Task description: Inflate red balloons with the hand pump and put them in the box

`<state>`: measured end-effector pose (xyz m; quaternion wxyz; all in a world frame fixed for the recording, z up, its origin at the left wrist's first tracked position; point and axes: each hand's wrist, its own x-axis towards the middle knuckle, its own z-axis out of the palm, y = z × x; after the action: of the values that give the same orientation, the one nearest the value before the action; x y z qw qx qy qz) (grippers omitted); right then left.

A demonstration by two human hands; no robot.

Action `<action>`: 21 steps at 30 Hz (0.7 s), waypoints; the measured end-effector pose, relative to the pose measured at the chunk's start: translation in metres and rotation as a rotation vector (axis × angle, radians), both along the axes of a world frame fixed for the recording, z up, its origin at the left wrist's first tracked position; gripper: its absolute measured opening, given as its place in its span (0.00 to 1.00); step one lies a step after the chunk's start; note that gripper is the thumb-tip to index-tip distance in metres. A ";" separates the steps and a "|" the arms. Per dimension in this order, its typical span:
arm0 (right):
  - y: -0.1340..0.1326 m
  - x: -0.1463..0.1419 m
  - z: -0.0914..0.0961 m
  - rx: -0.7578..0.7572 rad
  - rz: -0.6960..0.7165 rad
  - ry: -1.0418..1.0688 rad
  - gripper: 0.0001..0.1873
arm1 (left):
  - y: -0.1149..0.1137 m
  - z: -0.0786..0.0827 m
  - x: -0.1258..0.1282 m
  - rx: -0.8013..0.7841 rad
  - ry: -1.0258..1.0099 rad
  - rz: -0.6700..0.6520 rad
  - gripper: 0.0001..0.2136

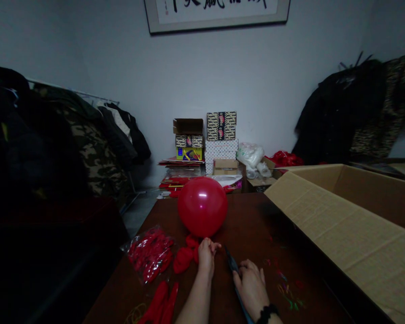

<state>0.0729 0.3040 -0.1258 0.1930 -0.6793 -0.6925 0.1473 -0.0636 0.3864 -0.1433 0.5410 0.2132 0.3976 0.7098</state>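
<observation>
An inflated red balloon (202,206) stands on the dark wooden table (253,225), neck down. My left hand (206,254) pinches the balloon's neck from below, fingers closed. My right hand (251,283), a black band on its wrist, is closed on a dark, slim tool (232,263) with a blue handle; its tip points toward the balloon's neck. A limp red balloon (184,258) lies just left of my left hand.
A clear bag of red balloons (149,253) lies at left, with flat red balloons (162,303) and rubber bands (135,312) near the front edge. A large open cardboard box (351,225) fills the right. Stacked boxes (221,135) and coats stand behind.
</observation>
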 end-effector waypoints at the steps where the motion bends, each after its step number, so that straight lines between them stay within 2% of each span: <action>1: 0.001 0.000 -0.001 0.002 -0.005 -0.003 0.17 | 0.000 -0.001 0.000 0.005 -0.007 0.006 0.18; 9: 0.018 -0.004 -0.002 0.033 -0.018 -0.043 0.20 | -0.006 -0.012 0.007 0.023 0.034 0.014 0.20; 14: 0.023 -0.003 0.004 0.087 0.024 -0.066 0.20 | -0.009 -0.010 0.008 0.056 0.069 0.012 0.19; 17: 0.027 0.000 0.017 0.237 0.117 -0.082 0.25 | -0.012 0.000 0.007 0.091 0.083 0.007 0.18; 21: 0.035 0.002 0.042 0.475 0.259 -0.137 0.31 | -0.017 0.020 0.008 0.112 0.055 -0.013 0.18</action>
<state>0.0745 0.3386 -0.0836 0.2789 -0.5292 -0.8003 -0.0419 -0.0557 0.3690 -0.1236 0.5219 0.2652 0.3703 0.7213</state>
